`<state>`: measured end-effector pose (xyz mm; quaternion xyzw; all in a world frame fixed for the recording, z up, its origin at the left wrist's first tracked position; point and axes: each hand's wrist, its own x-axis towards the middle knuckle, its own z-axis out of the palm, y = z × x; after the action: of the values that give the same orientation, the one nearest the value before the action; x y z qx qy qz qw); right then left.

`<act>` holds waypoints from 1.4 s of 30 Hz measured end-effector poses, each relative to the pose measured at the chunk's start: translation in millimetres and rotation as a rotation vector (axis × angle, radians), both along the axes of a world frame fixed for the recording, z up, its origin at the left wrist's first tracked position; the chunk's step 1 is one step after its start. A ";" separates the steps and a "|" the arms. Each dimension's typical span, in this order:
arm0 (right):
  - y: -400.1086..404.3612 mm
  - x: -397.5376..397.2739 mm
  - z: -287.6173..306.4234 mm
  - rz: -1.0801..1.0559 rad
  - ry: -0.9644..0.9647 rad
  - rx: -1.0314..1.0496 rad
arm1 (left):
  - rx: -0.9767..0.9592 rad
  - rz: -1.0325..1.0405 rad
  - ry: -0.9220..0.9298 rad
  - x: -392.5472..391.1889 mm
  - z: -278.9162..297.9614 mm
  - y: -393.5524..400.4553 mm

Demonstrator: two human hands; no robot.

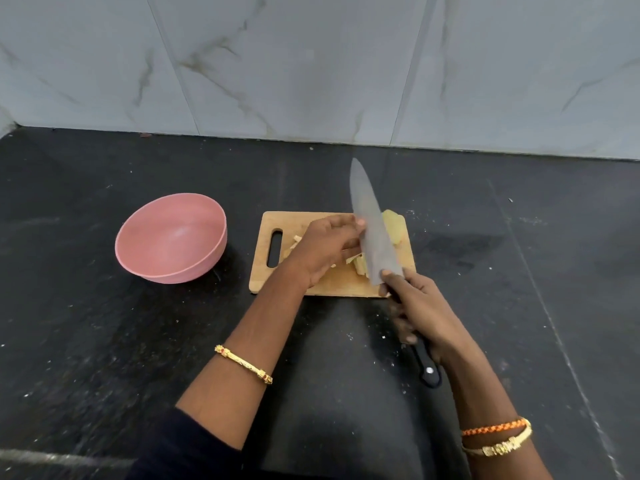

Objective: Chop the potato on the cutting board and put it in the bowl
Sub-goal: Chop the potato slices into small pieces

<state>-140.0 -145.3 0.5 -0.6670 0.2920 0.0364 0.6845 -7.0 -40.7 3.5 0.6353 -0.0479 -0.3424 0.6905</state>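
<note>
- Leftmost, the pink bowl (171, 237) sits on the dark counter (104, 341), just beside the handle end of the cutting board (273, 271) but not touching it. It looks empty, so no pieces have gone in yet; it probably sits there for an easy sweep off the board.
- Next, the left hand (325, 252) lies over the middle of the board, fingers loosely curled toward the blade. Its fingertips seem to touch the flat of the knife, perhaps to wipe off clinging bits, though whether it pinches anything I cannot tell.
- Pale cut potato strips (360, 265) lie under and beside that hand, with a few more near the handle slot.
- Then the knife (372, 230) stands tilted, tip toward the wall, blade lifted clear of the wood.
- Behind the blade an uncut potato chunk (394, 226) rests at the board's far right corner, so chopping looks unfinished.
- Rightmost, the right hand (420, 310) is wrapped firmly round the black handle, forefinger up against the blade's heel for control.
</note>
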 end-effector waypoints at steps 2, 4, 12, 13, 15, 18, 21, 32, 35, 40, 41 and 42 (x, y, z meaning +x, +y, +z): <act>5.9 4.1 1.0 0.035 0.019 0.160 | -0.170 -0.019 0.182 1.7 -1.2 -2.0; 9.2 8.4 1.9 0.064 0.028 0.215 | -0.249 -0.006 0.255 4.0 -3.0 1.0; 8.0 11.3 4.0 0.036 0.042 0.150 | -0.174 0.041 0.302 11.3 -0.9 17.0; 6.1 10.7 3.4 0.013 0.042 0.116 | -0.144 0.058 0.284 12.5 0.2 18.6; 1.0 8.1 0.4 -0.033 0.045 0.026 | -0.078 0.105 0.251 14.3 2.0 20.0; -5.5 3.5 -4.3 -0.050 0.043 -0.109 | 0.006 0.151 0.179 14.6 7.0 19.9; -7.0 -0.6 -8.3 -0.044 0.018 -0.191 | 0.079 0.162 0.060 10.7 7.5 18.3; 7.1 -22.9 -27.1 -0.078 0.035 -0.494 | 0.275 0.412 -0.619 -43.4 -32.0 -2.2; 6.7 -29.3 -30.2 -0.082 0.046 -0.495 | 0.335 0.373 -0.667 -46.8 -42.6 3.0; 15.0 -33.1 -28.0 -0.082 0.012 -0.550 | 0.600 0.213 -0.959 -47.9 -45.7 10.3; 18.3 -32.5 -28.3 -0.065 0.024 -0.571 | 0.623 0.210 -0.985 -48.8 -45.5 10.9; 21.9 -31.7 -29.2 -0.043 0.041 -0.594 | 0.631 0.214 -0.999 -50.4 -45.2 11.5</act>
<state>-171.7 -123.4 -28.7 -0.8308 0.3176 -0.0517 0.4542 -57.4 -29.2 -41.7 0.8950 -0.1985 0.0715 0.3930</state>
